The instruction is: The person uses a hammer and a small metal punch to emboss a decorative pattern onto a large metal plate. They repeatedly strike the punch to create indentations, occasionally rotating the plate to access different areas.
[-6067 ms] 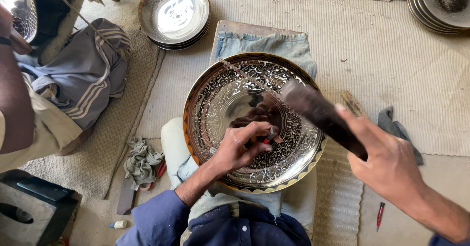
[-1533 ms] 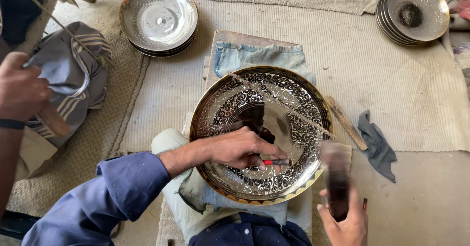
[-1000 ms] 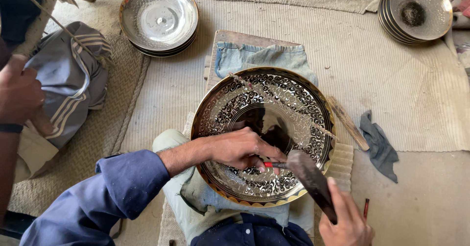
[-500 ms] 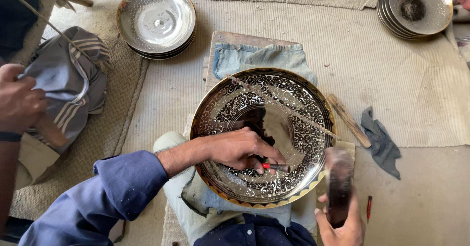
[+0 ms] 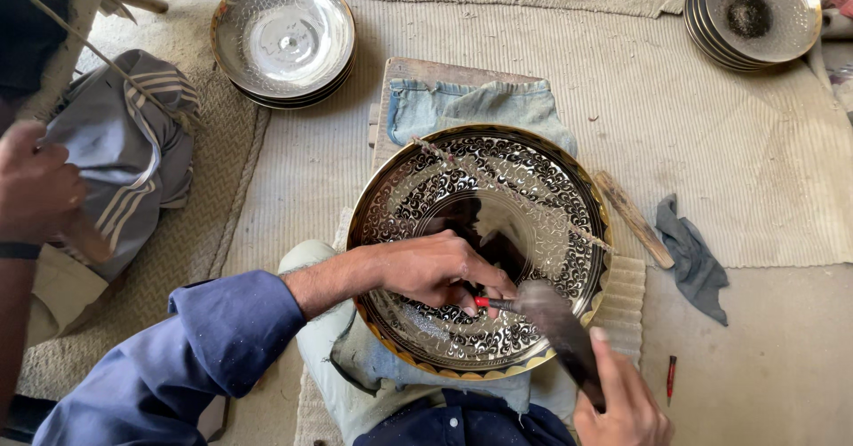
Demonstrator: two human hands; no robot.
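Beside engraved tray (image 5: 542, 179): plate stacks (image 5: 284, 42), grey rag (image 5: 693, 255).

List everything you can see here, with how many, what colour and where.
Engraved plate: one, silver and black with a gold rim, centre, on the person's lap.
Chisel: one, red-banded, tip on the plate.
Hammer: one, dark, blurred, over the plate's lower right rim.
Stacked plates: silver, upper left.
Second plate stack: silver, upper right corner.
Denim cloth: blue, under the plate's far edge.
Wooden stick: one, right of the plate.
Grey rag: one, right.
Red pencil-like tool: one, lower right floor.
Another person's hand: left edge.
Left hand: holds the chisel.
Right hand: grips the hammer.
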